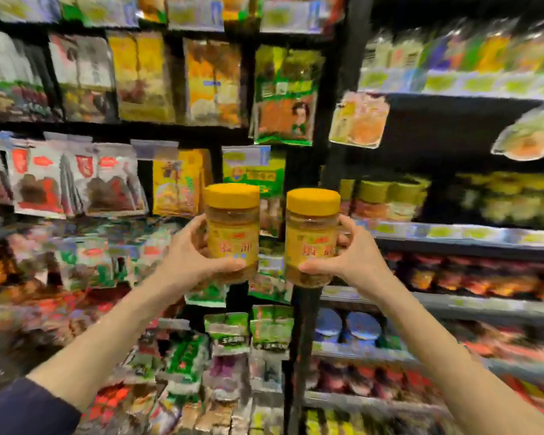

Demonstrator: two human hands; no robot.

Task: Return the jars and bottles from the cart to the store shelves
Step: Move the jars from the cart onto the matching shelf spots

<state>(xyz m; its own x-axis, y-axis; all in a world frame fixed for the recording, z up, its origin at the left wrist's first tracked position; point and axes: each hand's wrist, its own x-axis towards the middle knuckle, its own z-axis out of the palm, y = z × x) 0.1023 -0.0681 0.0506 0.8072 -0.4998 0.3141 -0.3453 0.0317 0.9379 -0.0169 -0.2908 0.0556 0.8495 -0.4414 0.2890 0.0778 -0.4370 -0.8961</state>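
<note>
1. Nearest to me, a dark sleeve [22, 409] is covering my left arm in the bottom left corner, and my right forearm [421, 340] is stretching up from the bottom right.
2. My left grip [189, 255] is clamping round the left jar [233, 243], with the thumb lying across the lower front of the label and the fingers wrapping behind.
3. My right grip [355, 259] is clamping round the right jar [310, 243] the same way, thumb across the lower front and fingers curling round the far side.
4. Both yellow-lidded jars are standing upright in the air, side by side at the same height, near each other but apart.
5. I am holding them up in front of the shelves, on either side of the black post [333, 136] that is dividing two bays.
6. Just to the right of the right jar and behind it, a row of jars [387, 196] with yellowish lids is sitting on the right-hand shelf [453, 233]; blur is stopping me from telling whether they are the same kind.
7. Coloured packets [76, 180] are filling the left bay, too smeared for me to read.
8. Two bags [358, 120] are hanging tilted in the dark space higher up in the right bay.
</note>
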